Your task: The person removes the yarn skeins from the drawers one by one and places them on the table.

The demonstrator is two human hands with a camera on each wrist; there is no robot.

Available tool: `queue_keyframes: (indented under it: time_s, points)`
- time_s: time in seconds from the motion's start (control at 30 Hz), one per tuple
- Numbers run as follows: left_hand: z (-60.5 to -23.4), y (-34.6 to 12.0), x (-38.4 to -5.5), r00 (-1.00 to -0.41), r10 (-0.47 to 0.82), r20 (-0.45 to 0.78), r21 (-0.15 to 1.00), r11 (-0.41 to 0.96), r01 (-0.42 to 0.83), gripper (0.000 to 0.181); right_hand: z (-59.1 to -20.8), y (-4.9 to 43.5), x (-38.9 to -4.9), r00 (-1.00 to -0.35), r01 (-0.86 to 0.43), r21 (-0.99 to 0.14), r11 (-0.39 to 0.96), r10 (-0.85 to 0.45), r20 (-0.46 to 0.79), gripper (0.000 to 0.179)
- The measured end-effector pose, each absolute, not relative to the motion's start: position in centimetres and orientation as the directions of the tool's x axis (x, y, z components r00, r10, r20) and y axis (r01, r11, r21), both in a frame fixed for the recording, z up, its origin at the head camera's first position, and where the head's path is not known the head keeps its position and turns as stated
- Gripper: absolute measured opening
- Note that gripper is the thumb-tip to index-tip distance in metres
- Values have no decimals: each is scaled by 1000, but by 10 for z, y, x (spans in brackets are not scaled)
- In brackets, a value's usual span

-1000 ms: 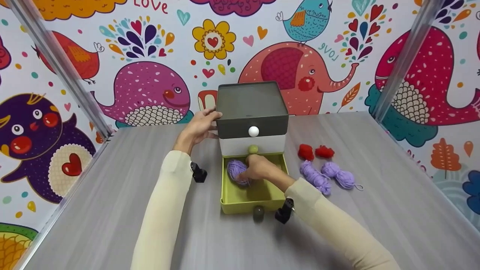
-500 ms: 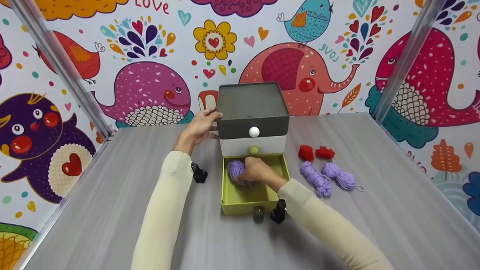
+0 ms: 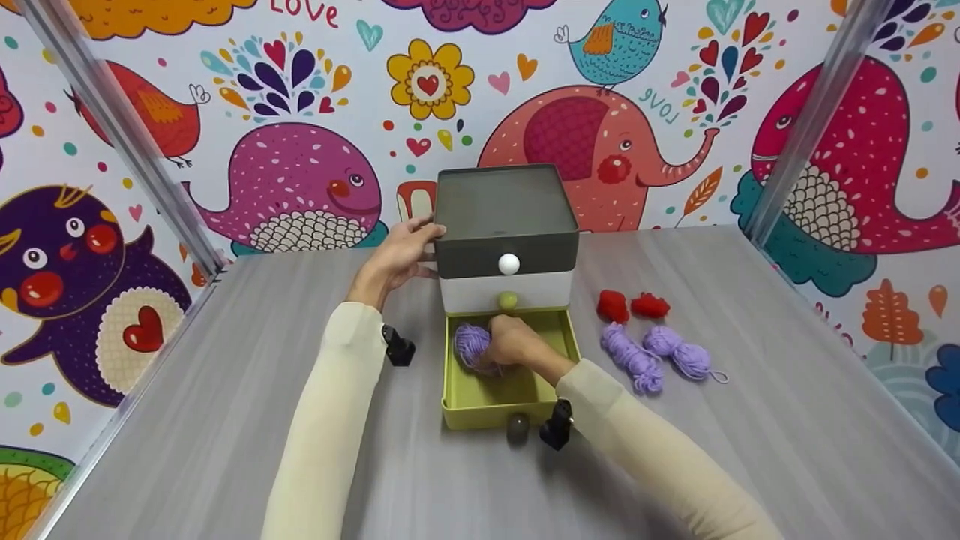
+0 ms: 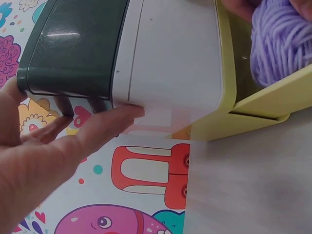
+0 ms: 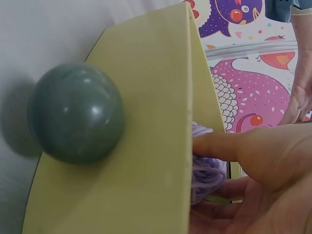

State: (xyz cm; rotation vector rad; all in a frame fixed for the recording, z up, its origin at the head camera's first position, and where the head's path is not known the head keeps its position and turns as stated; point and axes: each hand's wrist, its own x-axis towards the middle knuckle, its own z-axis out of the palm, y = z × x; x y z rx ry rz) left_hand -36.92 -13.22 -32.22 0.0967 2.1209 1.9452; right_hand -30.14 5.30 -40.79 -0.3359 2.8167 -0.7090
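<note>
A small drawer cabinet [image 3: 502,201] stands in the middle of the table, dark on top and white in the middle. Its green bottom drawer [image 3: 510,411] is pulled out. Against the cabinet's left side rests my left hand [image 3: 401,255], fingers stretched along the dark and white tiers in the left wrist view. Inside the drawer, my right hand [image 3: 517,341] grips a purple ball of yarn [image 3: 472,345] at the left. Thumb and fingers lie on opposite sides of that yarn in the right wrist view; the drawer front [image 5: 146,117] hides part of it.
Right of the cabinet lie two red yarn bundles [image 3: 649,304] and two purple yarn skeins [image 3: 634,358], one with a loop at its end. A dark round knob [image 3: 517,427] sticks out from the drawer front. Patterned panels and metal posts enclose the table.
My right forearm has shifted slightly left, and the fingers have closed in on the purple yarn, which has turned a little in the drawer. The left hand stays on the cabinet.
</note>
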Motion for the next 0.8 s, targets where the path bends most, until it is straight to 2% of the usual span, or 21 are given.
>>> queue_keyframes:
  time_s: [0.43, 0.67, 0.8]
  points:
    - [-322, -131, -369, -965, 215, -150, 986, 101, -131, 66, -404, 61, -301, -949, -130, -557, 820, -266, -171, 15]
    - [-323, -132, -370, -966, 214, -148, 987, 101, -129, 66, -396, 69, -297, -945, -148, -583, 799, -288, -155, 34]
    - [-323, -132, -370, -965, 219, -146, 987, 105, -125, 66, -390, 75, -293, -940, -155, -613, 775, -306, -148, 37]
